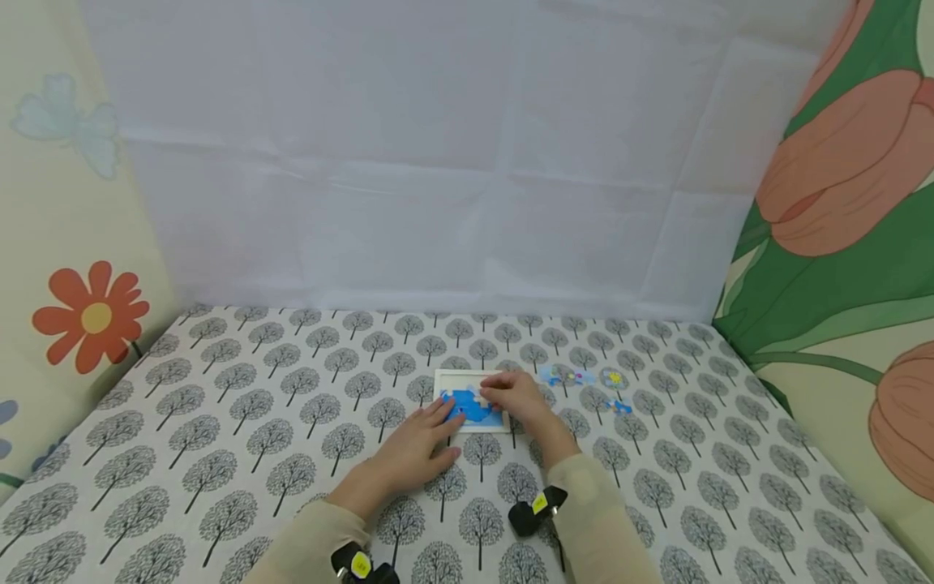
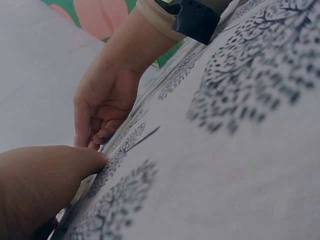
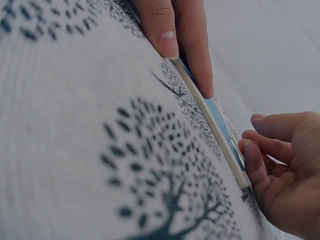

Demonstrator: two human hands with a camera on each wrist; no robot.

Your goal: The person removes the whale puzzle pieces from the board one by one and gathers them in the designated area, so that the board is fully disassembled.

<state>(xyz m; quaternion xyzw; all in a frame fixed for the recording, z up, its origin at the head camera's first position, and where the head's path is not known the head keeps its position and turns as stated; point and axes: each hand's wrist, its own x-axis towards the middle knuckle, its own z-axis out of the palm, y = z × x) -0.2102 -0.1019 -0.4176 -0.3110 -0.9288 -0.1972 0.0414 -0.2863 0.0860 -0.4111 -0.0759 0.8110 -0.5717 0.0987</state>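
A small white-rimmed puzzle tray [image 1: 456,380] lies on the cloth, part-filled with joined blue jigsaw pieces [image 1: 474,409]. My left hand [image 1: 414,444] rests on its left side, fingers stretched over the blue pieces and thumb apart near the lower edge. Over the tray's right side, my right hand [image 1: 516,397] has its thumb and fingers brought together, pinching a puzzle piece that the fingertips mostly hide. In the right wrist view, the fingertips of that right hand [image 3: 285,165] are at the tray's rim [image 3: 220,132]. The left wrist view shows both hands close together, with the tray nearly edge-on.
Loose puzzle pieces lie right of the tray: a pale blue group [image 1: 565,375], a piece with a yellow flower [image 1: 614,378] and a blue piece [image 1: 619,406]. Tree-printed cloth [image 1: 292,438] covers the table. A white sheet [image 1: 409,162] hangs behind it.
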